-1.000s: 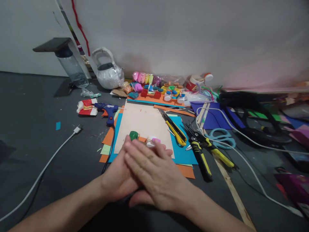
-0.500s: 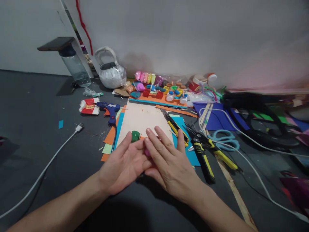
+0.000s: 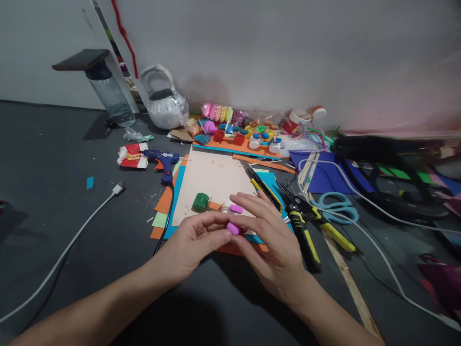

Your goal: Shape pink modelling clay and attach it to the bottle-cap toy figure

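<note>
My left hand (image 3: 201, 239) pinches a small pinkish-purple piece of clay (image 3: 233, 228) between thumb and fingertips. From the other side, the thumb and index finger of my right hand (image 3: 275, 235) close on the same piece, while its other fingers stretch out above. Just past the fingers, a second pinkish-purple piece (image 3: 236, 209) shows over the cream sheet (image 3: 212, 175). To its left on that sheet stands a ribbed green clay piece (image 3: 200, 202), with a bit of orange beside it. Whatever lies under my right palm is hidden.
A blue glue gun (image 3: 165, 163) lies left of the sheets. On the right are a utility knife (image 3: 264, 185), yellow-black pliers (image 3: 304, 235) and light-blue scissors (image 3: 338, 206). Behind stand colourful clay models (image 3: 248, 137), a kettle (image 3: 166, 108) and a water bottle (image 3: 111, 98). White cables cross both sides.
My hands have gone from palms laid together to fingertips holding the pinkish-purple clay. The left hand has turned over, and the second pinkish-purple piece and the green piece now show more fully.
</note>
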`<state>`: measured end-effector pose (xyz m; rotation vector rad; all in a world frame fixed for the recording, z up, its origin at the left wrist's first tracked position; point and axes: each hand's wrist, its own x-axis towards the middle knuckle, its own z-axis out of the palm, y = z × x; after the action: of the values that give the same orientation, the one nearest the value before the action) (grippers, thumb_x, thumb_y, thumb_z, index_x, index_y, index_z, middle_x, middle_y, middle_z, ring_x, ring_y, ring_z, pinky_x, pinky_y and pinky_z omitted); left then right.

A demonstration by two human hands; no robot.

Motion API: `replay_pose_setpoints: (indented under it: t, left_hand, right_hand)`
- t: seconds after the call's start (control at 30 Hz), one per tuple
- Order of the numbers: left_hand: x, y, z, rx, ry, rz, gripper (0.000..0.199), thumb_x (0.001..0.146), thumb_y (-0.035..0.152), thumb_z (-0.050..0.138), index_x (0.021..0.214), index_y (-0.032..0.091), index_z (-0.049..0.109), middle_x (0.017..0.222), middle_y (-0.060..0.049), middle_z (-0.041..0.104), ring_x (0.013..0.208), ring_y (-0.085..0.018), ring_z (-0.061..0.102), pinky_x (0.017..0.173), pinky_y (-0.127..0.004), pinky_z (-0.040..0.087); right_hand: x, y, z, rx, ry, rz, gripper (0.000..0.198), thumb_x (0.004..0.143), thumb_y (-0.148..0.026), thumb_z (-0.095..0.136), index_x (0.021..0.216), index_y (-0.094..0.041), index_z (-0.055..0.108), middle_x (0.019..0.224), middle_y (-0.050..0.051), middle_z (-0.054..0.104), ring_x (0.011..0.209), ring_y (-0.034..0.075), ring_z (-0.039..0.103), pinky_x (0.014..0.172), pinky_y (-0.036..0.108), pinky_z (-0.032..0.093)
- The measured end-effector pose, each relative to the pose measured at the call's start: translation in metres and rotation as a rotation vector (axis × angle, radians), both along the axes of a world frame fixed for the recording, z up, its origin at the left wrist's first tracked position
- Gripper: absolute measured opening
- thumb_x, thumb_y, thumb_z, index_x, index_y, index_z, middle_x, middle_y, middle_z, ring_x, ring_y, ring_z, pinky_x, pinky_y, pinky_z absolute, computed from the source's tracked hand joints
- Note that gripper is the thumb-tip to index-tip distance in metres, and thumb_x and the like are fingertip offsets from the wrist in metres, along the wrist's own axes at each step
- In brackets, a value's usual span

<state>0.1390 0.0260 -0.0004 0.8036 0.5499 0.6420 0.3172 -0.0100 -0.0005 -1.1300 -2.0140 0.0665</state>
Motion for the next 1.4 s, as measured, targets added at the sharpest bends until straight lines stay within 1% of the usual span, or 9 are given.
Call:
replay_pose_setpoints:
  t: [0.1,0.2,0.37,0.43,0.63,0.83,1.07,1.27,1.4]
  left_hand:
    - [-0.0016,0.0014,-0.0006,0.014,0.054,0.014,0.017,0.088,0.024,0.071,0.104,0.022,0.077,0.094,-0.002,0.076,0.087,-0.010,0.068,0.086,-0.021,0.052]
    - [-0.0015,0.0015,-0.0013,-0.006,0.070,0.017,0.015,0.086,0.026,0.073,0.100,0.019,0.077,0.090,-0.002,0.076,0.081,-0.010,0.068,0.084,-0.022,0.053]
    - [-0.0009,0.0015,-0.0031,-0.038,0.028,-0.028,0.022,0.086,0.027,0.073,0.106,0.018,0.076,0.090,-0.004,0.076,0.085,-0.013,0.069,0.089,-0.028,0.054]
    - [-0.0015,0.0020,-0.0037,-0.028,0.040,-0.026,0.021,0.085,0.025,0.074,0.105,0.018,0.076,0.091,-0.004,0.076,0.087,-0.013,0.069,0.089,-0.027,0.053]
    - [-0.0022,0.0025,-0.0037,-0.015,0.131,0.018,0.012,0.081,0.026,0.078,0.089,0.017,0.078,0.081,-0.001,0.074,0.080,-0.011,0.066,0.082,-0.022,0.051]
    - [-0.0016,0.0020,-0.0007,-0.030,0.103,-0.032,0.015,0.081,0.027,0.077,0.092,0.017,0.079,0.085,-0.004,0.076,0.084,-0.014,0.068,0.085,-0.026,0.052]
    - [-0.0041,0.0021,-0.0031,-0.014,0.173,-0.006,0.013,0.077,0.028,0.080,0.080,0.016,0.078,0.077,-0.003,0.075,0.077,-0.015,0.067,0.080,-0.026,0.051]
    - [-0.0043,0.0022,-0.0033,0.001,0.147,-0.066,0.015,0.081,0.028,0.077,0.091,0.017,0.079,0.086,-0.004,0.078,0.087,-0.017,0.069,0.086,-0.027,0.049]
    - [-0.0043,0.0021,-0.0041,-0.006,0.160,-0.070,0.016,0.080,0.029,0.077,0.091,0.016,0.080,0.087,-0.005,0.078,0.083,-0.016,0.068,0.085,-0.027,0.049]
  right_hand:
    - [0.0001,0.0004,-0.0004,-0.022,0.017,0.030,0.023,0.092,-0.019,0.063,0.115,-0.017,0.062,0.126,0.015,0.068,0.125,0.023,0.059,0.113,0.051,0.040]
    - [0.0010,0.0006,-0.0004,-0.053,0.019,0.055,0.026,0.092,-0.020,0.063,0.118,-0.018,0.062,0.129,0.014,0.066,0.127,0.023,0.057,0.115,0.051,0.039]
    - [0.0008,0.0006,0.0017,-0.043,0.033,0.071,0.027,0.092,-0.015,0.062,0.119,-0.019,0.063,0.126,0.010,0.068,0.126,0.020,0.057,0.116,0.046,0.038]
    - [0.0002,0.0007,0.0018,-0.043,0.040,0.080,0.027,0.091,-0.014,0.063,0.118,-0.019,0.062,0.125,0.010,0.068,0.125,0.019,0.058,0.116,0.045,0.038]
    - [-0.0002,0.0014,-0.0004,-0.056,0.020,0.101,0.027,0.091,-0.018,0.065,0.118,-0.018,0.061,0.126,0.011,0.069,0.124,0.021,0.060,0.117,0.048,0.036]
    - [0.0009,0.0013,-0.0003,-0.040,-0.019,0.113,0.028,0.093,-0.018,0.062,0.120,-0.019,0.061,0.127,0.011,0.068,0.125,0.022,0.060,0.115,0.050,0.038]
    - [0.0010,0.0010,0.0014,-0.036,-0.034,0.127,0.026,0.092,-0.022,0.063,0.118,-0.021,0.062,0.126,0.011,0.070,0.122,0.023,0.063,0.113,0.052,0.041]
    - [0.0017,0.0018,0.0009,-0.014,-0.025,0.148,0.026,0.092,-0.020,0.064,0.118,-0.018,0.062,0.124,0.013,0.070,0.122,0.022,0.063,0.112,0.050,0.043]
    - [0.0020,0.0026,-0.0006,-0.019,-0.014,0.162,0.027,0.091,-0.022,0.066,0.118,-0.019,0.062,0.124,0.012,0.070,0.122,0.023,0.063,0.111,0.051,0.044]
